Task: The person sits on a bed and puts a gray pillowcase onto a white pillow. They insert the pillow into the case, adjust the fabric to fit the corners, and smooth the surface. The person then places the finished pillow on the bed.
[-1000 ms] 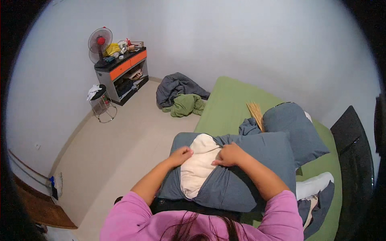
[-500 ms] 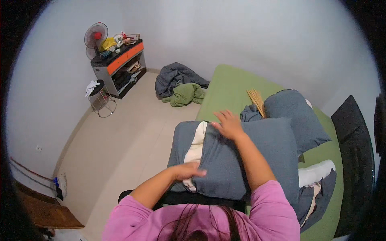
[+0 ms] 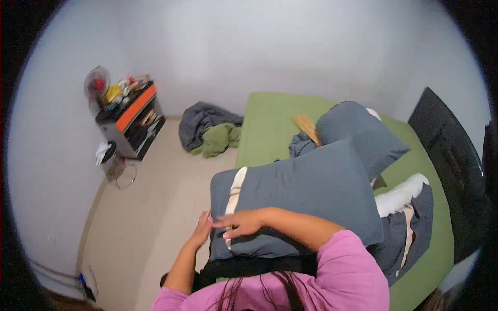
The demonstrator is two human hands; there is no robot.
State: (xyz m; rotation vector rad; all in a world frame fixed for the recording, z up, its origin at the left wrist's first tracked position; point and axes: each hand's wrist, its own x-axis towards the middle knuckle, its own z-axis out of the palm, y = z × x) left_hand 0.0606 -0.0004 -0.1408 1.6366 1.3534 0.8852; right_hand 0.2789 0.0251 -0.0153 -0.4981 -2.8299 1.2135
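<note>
The left grip (image 3: 201,231) is standing open and empty beside a rectangular grey fabric pillow (image 3: 306,192); the right grip (image 3: 246,223), likewise, is extending over its narrow cream strip (image 3: 236,189).

Left of the near pillow (image 3: 301,186), a hand could pass over the floor (image 3: 155,223) as far as the cabinet (image 3: 132,120) and the stool (image 3: 110,152). The right hand (image 3: 245,223) bars the pillow's left end, close against the left hand (image 3: 201,230). Beyond the pillow, the bed (image 3: 267,122) leaves room at its foot; farther right, the sticks (image 3: 307,129) and the second pillow (image 3: 355,132) block the way, then the headboard (image 3: 446,132).
</note>
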